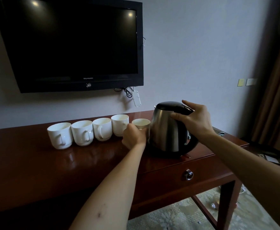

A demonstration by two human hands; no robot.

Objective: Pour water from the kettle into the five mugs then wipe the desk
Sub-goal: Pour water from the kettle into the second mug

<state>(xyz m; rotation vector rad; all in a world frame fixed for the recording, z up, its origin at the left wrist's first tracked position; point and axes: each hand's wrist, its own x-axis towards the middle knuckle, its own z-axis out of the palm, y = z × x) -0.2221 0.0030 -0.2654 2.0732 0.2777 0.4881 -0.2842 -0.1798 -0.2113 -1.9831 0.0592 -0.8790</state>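
Note:
Several white mugs stand in a row along the dark wooden desk [36, 163], from the leftmost mug [59, 136] to the rightmost mug [141, 124]. My left hand [132, 136] grips that rightmost mug, which stands just left of the kettle. The steel kettle [167, 130] with a black lid sits on its black base at the desk's right part. My right hand [195, 119] is at the top of the kettle's black handle, thumb under it and fingers spread over it. The grip looks loose; I cannot tell whether it is closed.
A black television [73, 45] hangs on the wall above the mugs, with cables and a white power strip [136, 98] dangling below it. A grey cloth [219, 131] lies behind the kettle at the desk's right end. A drawer [188, 174] sits below the kettle. Brown curtains [276, 80] hang at right.

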